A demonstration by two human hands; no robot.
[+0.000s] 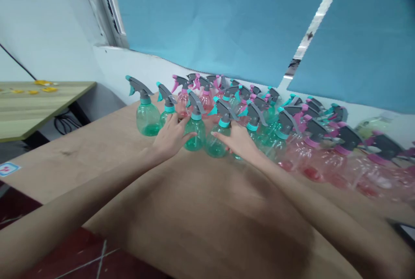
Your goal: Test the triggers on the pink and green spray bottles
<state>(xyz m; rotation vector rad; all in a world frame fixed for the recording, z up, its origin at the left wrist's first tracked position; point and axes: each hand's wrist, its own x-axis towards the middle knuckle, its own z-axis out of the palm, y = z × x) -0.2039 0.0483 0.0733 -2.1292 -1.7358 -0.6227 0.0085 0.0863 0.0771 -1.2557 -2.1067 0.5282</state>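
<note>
Two rows or more of small round spray bottles stand on the brown table. My left hand (171, 137) is closed around the side of a green spray bottle (196, 141), its thumb across the front. Just to the right, my right hand (240, 139) grips another green spray bottle (214, 147), thumb over its front and the other fingers partly hidden behind. Both bottles stand upright with grey and turquoise trigger heads. Left of my left hand are a green bottle (147, 119) at the row's end and a second one (165, 117), partly covered by my fingers.
Pink spray bottles (313, 158) crowd the right side, with more bottles behind against the wall. A blue sheet (207, 20) covers the wall above. Another table (29, 110) with yellow pieces (45, 84) stands left. A dark-edged object (403, 233) lies at the right edge.
</note>
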